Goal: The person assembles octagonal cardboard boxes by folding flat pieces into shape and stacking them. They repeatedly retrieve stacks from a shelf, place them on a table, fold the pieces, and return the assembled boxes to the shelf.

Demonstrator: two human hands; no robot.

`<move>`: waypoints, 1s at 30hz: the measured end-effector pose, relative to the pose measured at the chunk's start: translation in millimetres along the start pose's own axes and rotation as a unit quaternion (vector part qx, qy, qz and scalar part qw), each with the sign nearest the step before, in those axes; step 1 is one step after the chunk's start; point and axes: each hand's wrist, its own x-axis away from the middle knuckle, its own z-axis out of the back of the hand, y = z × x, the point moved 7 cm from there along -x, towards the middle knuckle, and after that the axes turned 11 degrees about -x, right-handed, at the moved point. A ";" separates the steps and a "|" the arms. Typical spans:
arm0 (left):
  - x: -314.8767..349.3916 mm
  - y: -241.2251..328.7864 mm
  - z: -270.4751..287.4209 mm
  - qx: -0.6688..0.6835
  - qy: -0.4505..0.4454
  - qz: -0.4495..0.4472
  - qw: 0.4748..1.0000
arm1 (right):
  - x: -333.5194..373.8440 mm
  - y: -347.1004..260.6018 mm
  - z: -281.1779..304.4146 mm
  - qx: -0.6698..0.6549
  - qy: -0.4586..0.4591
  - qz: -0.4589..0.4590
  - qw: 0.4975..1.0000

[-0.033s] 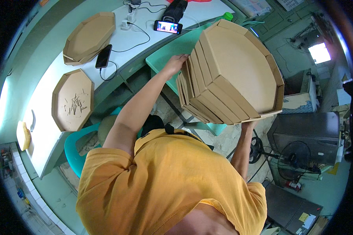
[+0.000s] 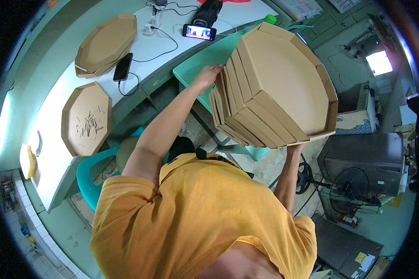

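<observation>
Prob light, stiff cardboard trays [image 2: 291,76]: L hand [image 2: 210,76] grips one edge, R hand [image 2: 295,149] mostly hidden, can't tell; hold opp. edges.

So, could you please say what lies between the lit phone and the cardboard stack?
The head view shows the white table's edge and a green surface between the lit phone and cardboard stack.

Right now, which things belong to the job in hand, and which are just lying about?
Belonging:
stack of brown octagonal cardboard trays, left hand and right hand at its edges
perhaps brown cardboard tray of scraps

Seemingly lying about:
flat black smartphone
round black fan
turquoise plastic chair
</observation>
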 end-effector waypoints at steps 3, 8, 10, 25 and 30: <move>-0.6 -2.4 0.3 -0.004 0.020 -0.010 1.000 | -0.2 2.9 2.1 0.010 0.005 0.004 1.000; -7.7 -10.3 -0.5 -0.032 0.056 -0.012 0.998 | 3.5 14.3 -1.3 -0.014 -0.037 0.003 0.999; -11.4 -10.1 -0.1 -0.011 0.059 -0.019 0.998 | 0.9 18.5 -8.8 -0.025 -0.076 0.012 0.997; 4.2 29.1 6.1 0.098 0.017 -0.027 0.995 | -15.5 5.6 -4.3 -0.007 -0.065 0.011 0.998; 0.0 2.8 1.9 0.124 0.018 -0.003 0.992 | -13.1 11.0 2.9 -0.002 -0.063 0.009 0.998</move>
